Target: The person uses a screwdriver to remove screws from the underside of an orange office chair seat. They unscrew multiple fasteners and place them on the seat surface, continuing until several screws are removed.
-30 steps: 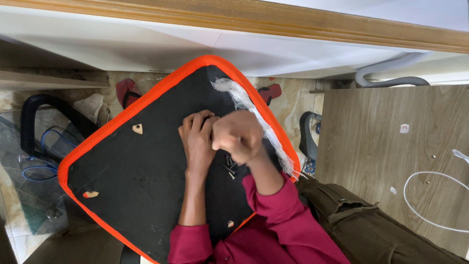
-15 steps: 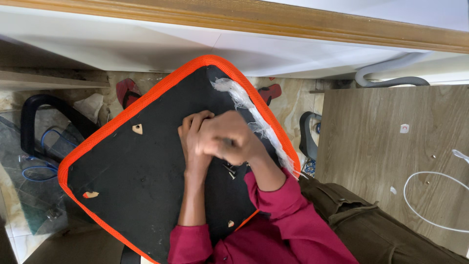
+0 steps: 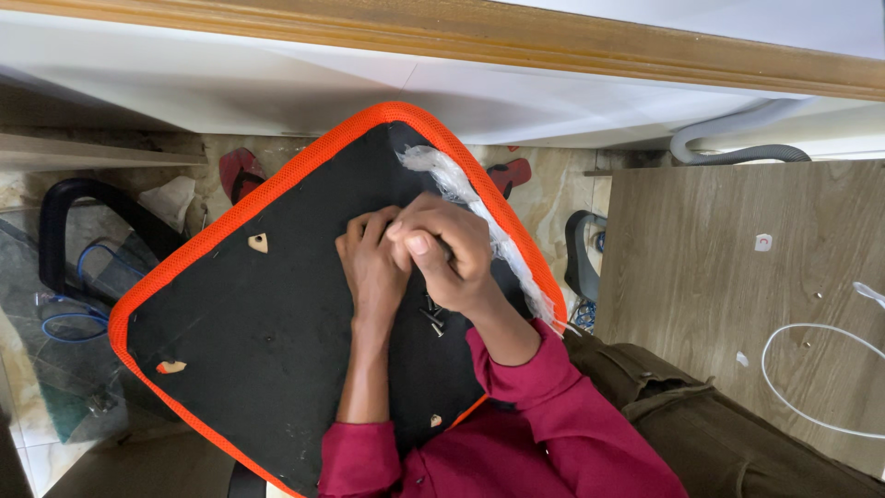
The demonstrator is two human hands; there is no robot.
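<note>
An upturned chair seat rests on my lap, its black underside up and an orange mesh rim around it. My left hand lies on the black fabric near the middle with its fingers curled; what they pinch is hidden. My right hand sits right beside it, touching it, fist closed around a small dark tool that barely shows between the fingers. A few loose dark screws lie on the fabric just below both hands. Torn clear plastic wrap hangs along the seat's right edge.
A wood-grain panel lies on the right with a white cable loop on it. A grey hose runs behind it. Red sandals sit on the floor beyond the seat. At the left are a black armrest and blue wire.
My right hand has turned at the wrist over the same spot, from knuckles up to thumb facing me. My left hand and the seat have stayed in place.
</note>
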